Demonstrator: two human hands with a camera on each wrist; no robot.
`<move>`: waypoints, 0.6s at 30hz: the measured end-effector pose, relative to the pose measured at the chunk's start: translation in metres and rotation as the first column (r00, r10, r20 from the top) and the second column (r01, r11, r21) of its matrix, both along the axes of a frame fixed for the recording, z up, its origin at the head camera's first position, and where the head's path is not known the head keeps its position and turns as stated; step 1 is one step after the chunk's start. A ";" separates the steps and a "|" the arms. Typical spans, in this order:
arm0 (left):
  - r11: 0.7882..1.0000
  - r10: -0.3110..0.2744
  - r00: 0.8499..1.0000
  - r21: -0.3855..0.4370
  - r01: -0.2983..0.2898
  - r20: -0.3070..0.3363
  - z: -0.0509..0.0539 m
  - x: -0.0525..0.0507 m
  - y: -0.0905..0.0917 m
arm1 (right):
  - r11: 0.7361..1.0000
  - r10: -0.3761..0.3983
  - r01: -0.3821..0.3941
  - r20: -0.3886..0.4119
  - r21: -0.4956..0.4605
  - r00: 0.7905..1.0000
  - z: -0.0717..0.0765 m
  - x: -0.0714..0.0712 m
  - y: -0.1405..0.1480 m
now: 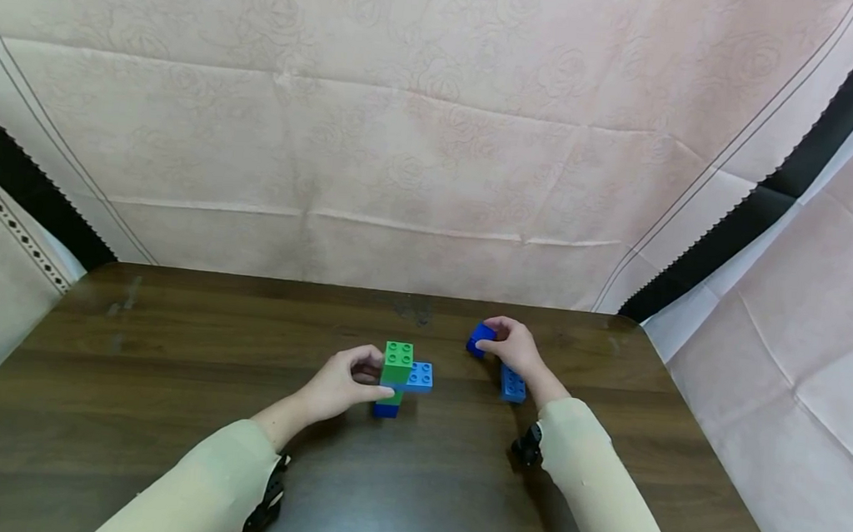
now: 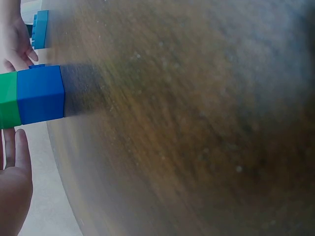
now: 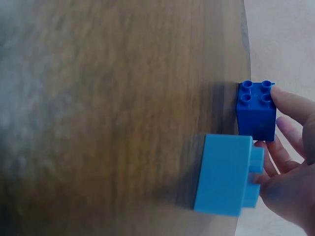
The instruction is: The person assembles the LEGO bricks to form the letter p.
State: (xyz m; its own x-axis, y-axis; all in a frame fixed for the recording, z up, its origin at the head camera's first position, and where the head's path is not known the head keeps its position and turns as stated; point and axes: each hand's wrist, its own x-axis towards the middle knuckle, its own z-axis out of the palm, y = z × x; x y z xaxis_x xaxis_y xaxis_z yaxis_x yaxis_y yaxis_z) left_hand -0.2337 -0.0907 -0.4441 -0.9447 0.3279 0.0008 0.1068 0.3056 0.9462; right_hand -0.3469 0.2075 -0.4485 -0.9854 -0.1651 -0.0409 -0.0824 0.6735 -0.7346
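Note:
My left hand holds a stack of toy building bricks, thumb in front and fingers behind. On top of the stack is a green brick. Beneath it a light blue brick juts out to the right, then comes another green brick, with a dark blue brick at the bottom. Further right and back, my right hand pinches a loose dark blue brick between thumb and fingers; its studs show in the right wrist view. A separate light blue brick lies close to that hand's wrist.
Everything is on a dark brown wooden table. A pale patterned cloth hangs behind the table's back edge, with black strips at the sides. Each wrist carries a black camera mount.

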 end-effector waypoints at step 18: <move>1.000 -0.008 1.000 0.008 0.008 -0.002 -0.001 -0.001 -0.001 | 0.992 0.068 -0.069 0.012 0.106 0.998 0.002 0.005 -0.008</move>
